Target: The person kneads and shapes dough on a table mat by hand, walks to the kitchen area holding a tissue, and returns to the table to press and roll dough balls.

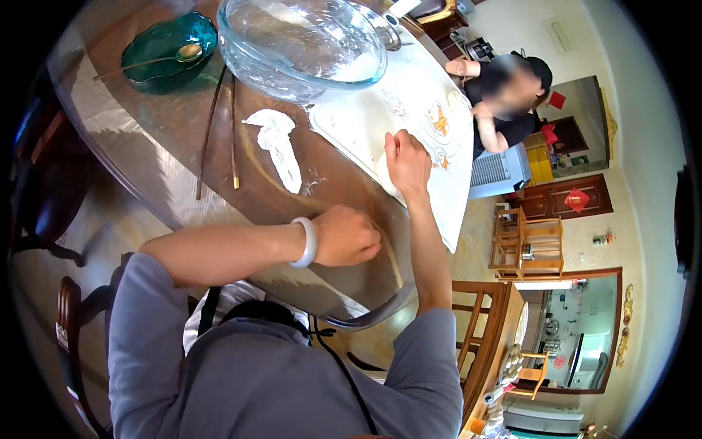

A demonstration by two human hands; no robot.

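Observation:
My left hand (344, 235), below a pale bangle (306, 242), is curled into a fist over the brown tabletop near its edge, and nothing shows sticking out of it. On the white printed mat (344, 124), my right hand (408, 162) presses with bent fingers on a pale lump that looks like dough (385, 175). Most of that lump is hidden under the hand. A crumpled white cloth or tissue (276, 143) lies beside the mat, with white powdery specks near it.
A large clear glass bowl (303, 88) stands partly on the mat. Farther left are chopsticks (234, 139) and a green glass dish (150, 51) with a spoon (189, 53) across it. Another person (504, 95) sits across the table. Wooden chairs (69, 322) stand around.

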